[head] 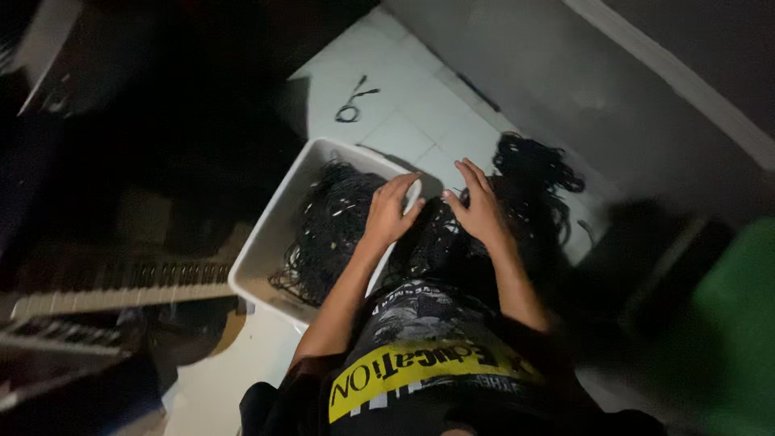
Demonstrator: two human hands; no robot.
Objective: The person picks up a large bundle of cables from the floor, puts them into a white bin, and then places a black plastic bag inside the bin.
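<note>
Fingers [404, 187] of our left hand [386, 214] lie flat, apart, on black cables [331, 230] in the white bin [278, 218]; right hand [480, 208] is spread on the pile w/ nothing gripped. Cables look light, floppy, prob. tangle-prone; best taken by a bundle.

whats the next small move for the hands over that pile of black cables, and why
Probably close the left hand on a few strands and lift them free. Both hands lie open and flat on the black cables, the left at the white tub rim, the right hand over the cable heap spilling onto the tiled floor. Neither has a grip yet, and the tangle looks dense.
</note>
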